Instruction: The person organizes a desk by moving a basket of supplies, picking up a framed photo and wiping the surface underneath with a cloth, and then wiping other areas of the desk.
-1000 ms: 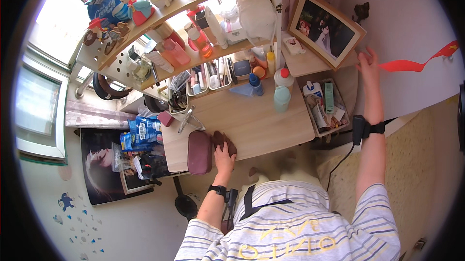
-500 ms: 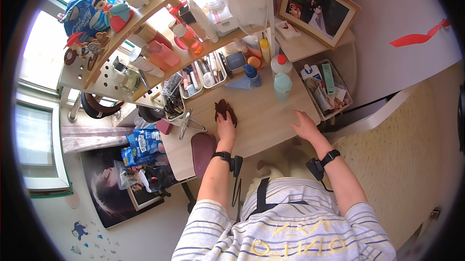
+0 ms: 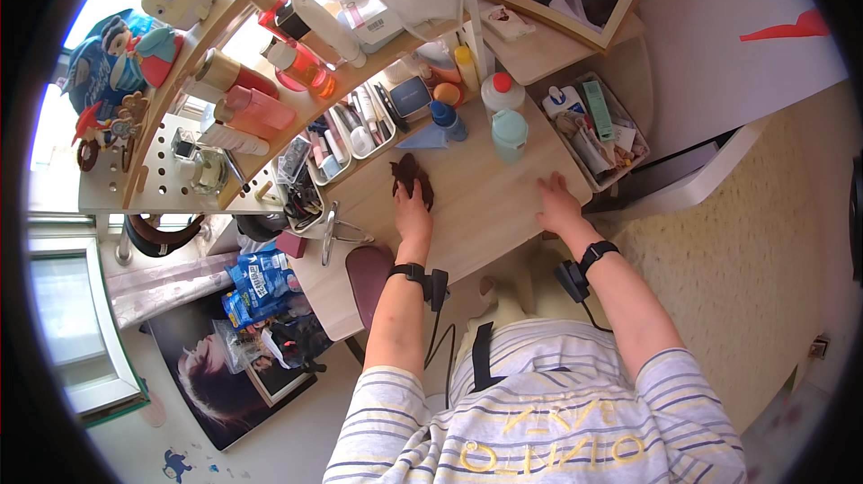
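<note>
On the wooden desk [image 3: 485,201], my left hand [image 3: 413,213] presses its fingers down on a crumpled dark brown cloth [image 3: 406,169]. My right hand [image 3: 557,204] rests near the desk's right front edge, fingers apart and holding nothing. Just beyond it stands a pale mint-green bottle [image 3: 510,135], with a clear red-capped bottle [image 3: 502,93] behind. A dark blue bottle [image 3: 448,120] stands beyond the cloth, next to a light blue cloth [image 3: 422,139]. Close to my left forearm lie a maroon oblong case [image 3: 369,279] and a metal stand [image 3: 331,234].
White trays [image 3: 364,147] of cosmetics line the desk's back, under a curved shelf [image 3: 211,35] with bottles and figurines. A full storage basket [image 3: 629,169] sits right of the desk. Beyond it stands a framed photo [image 3: 620,21]. Blue packages [image 3: 261,284] are at the left.
The view has shifted a little, so shelf and desk items sit further left and higher. My left hand stays on the brown cloth; my right hand has come down nearer the desk edge.
</note>
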`<state>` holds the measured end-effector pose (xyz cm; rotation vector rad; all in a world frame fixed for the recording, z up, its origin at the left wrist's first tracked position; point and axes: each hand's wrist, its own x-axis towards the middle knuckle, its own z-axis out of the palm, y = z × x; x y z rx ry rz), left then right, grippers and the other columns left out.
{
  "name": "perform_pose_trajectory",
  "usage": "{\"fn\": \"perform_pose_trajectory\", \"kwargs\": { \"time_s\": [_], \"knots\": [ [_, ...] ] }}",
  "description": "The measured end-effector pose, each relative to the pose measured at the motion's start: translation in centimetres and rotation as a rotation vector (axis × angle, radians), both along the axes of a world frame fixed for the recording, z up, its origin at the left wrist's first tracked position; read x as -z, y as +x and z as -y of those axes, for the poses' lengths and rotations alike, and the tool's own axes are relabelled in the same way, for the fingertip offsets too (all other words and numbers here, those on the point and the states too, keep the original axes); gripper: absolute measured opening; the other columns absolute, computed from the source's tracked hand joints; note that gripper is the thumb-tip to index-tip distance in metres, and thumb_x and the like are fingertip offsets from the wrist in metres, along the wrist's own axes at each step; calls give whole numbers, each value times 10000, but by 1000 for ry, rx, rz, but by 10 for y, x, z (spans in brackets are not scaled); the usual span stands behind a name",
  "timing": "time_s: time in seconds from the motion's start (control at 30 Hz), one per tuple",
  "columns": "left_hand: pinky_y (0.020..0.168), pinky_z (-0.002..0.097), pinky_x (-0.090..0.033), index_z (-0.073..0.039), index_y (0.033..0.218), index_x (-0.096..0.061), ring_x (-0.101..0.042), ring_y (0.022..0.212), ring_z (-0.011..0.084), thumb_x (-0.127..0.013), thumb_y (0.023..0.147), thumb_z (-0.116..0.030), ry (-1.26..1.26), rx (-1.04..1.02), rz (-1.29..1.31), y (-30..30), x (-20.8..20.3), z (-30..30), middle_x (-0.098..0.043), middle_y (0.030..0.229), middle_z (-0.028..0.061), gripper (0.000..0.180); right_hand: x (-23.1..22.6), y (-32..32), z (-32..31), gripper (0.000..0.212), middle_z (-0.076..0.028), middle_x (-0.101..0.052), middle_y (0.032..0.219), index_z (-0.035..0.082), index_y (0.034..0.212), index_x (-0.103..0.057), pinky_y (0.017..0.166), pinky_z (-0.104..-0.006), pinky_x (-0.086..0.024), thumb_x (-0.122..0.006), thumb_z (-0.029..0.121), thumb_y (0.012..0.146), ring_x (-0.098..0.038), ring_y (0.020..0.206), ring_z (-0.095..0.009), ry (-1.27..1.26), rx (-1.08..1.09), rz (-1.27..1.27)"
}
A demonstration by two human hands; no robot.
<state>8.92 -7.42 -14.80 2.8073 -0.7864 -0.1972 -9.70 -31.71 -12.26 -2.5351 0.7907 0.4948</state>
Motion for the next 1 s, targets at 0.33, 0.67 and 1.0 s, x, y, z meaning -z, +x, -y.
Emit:
{"fn": "perform_pose_trajectory", "kwargs": {
  "time_s": [0.33,0.67,1.0],
  "knots": [
    [914,377,-481,-127,1350,-451,-391,1285,368,-613,709,16,37,183,5,-45,-4,71,-346,1432,207,677,-15,24,11,731,-273,-328,1411,95,1346,-420,918,-447,-474,-725,172,686,-391,1272,-415,40,-31,-51],
    [796,397,-534,-95,1336,-461,-433,1256,400,-626,740,-15,-40,185,29,-42,-8,131,-380,1403,241,624,-25,38,17,865,-311,-319,1399,199,1415,-344,933,-476,-457,-768,256,663,-459,1150,-528,20,-157,-162],
    [845,356,-528,-55,1349,-428,-411,1260,402,-637,716,-7,10,192,87,-29,2,157,-357,1395,272,668,-19,33,23,872,-319,-357,1369,122,1417,-321,915,-467,-464,-753,281,677,-504,1099,-506,63,-129,-47]
  ]
}}
